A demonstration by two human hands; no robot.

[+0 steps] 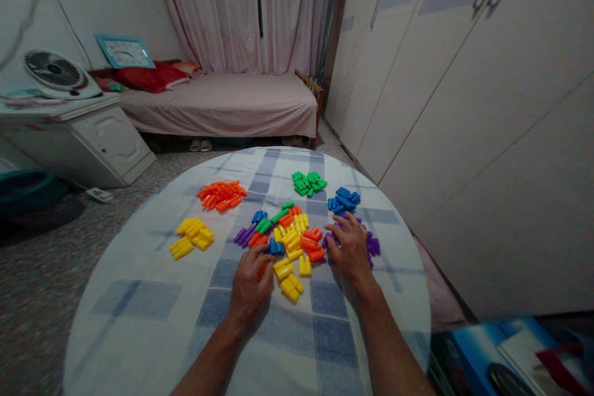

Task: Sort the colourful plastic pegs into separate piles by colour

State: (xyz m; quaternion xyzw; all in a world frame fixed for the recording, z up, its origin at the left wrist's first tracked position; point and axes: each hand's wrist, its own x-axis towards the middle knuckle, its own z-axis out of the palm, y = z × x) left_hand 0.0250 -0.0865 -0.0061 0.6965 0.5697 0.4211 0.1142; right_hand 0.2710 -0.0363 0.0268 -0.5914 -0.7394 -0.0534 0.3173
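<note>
My left hand (253,277) rests at the near left edge of a mixed cluster of plastic pieces, its fingers curled in; whatever they hold is hidden. Touching or just beyond its fingertips are blue pieces (276,247). My right hand (350,246) reaches over a pile of purple pieces (373,245) with its fingers apart, covering part of it. Between the hands lie yellow pieces (290,237) and orange pieces (312,243). At the cluster's far side are green pieces (279,216), with more purple pieces (245,235) on the left.
Sorted piles ring the cluster on the round table (139,346): orange (221,195), yellow (191,237), green (309,184) and blue (344,200). Beyond stand a bed (223,102), a cabinet (111,142) with a fan (58,71), and a wardrobe (464,154) at right.
</note>
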